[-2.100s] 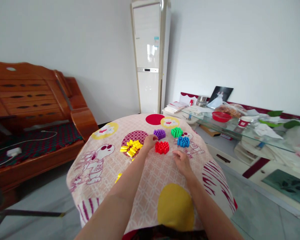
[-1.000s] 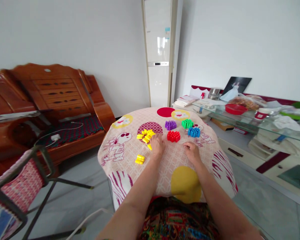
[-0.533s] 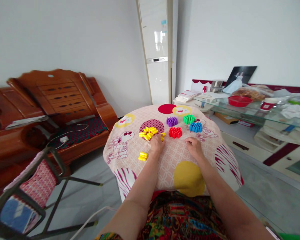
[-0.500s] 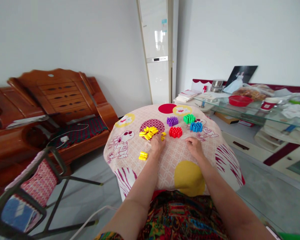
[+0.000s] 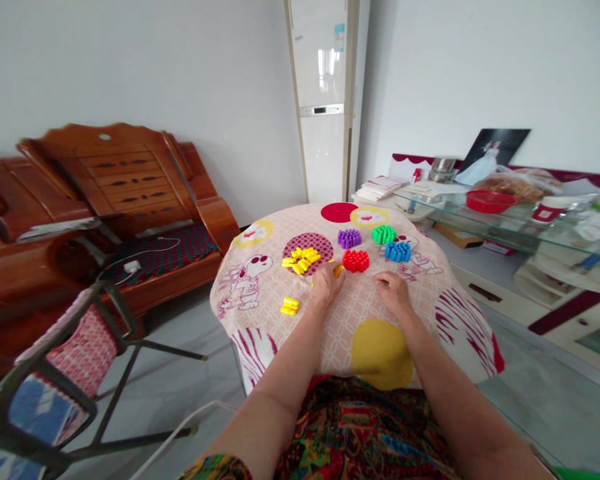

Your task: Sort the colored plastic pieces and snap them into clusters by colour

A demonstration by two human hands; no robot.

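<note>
My left hand [image 5: 327, 283] rests low over the table, its bent fingers closed around small yellow pieces [image 5: 337, 270] that show at the fingertips. Just left of it lies a loose heap of yellow peg-like pieces [image 5: 303, 260]. Nearer me, a few more yellow pieces [image 5: 289, 306] lie side by side. Right of my left fingertips is a tight cluster of red pieces [image 5: 355, 261]. My right hand [image 5: 393, 291] rests on the cloth with curled fingers, and nothing shows in them. Beyond it are clusters of blue pieces [image 5: 398, 251], green pieces [image 5: 383, 234] and purple pieces [image 5: 349, 238].
A patterned cloth [image 5: 260, 320] covers the round table. On the left are a metal-framed chair [image 5: 125, 313] and a wooden sofa [image 5: 130, 167]. A glass-topped cabinet [image 5: 520, 227] at right bears a red bowl [image 5: 490, 201], a cup and papers. A tall white appliance [image 5: 325, 153] stands behind.
My left hand has moved to the right, away from the yellow heap and closer to the red cluster. My right hand has stayed nearly in place. The view has shifted slightly.
</note>
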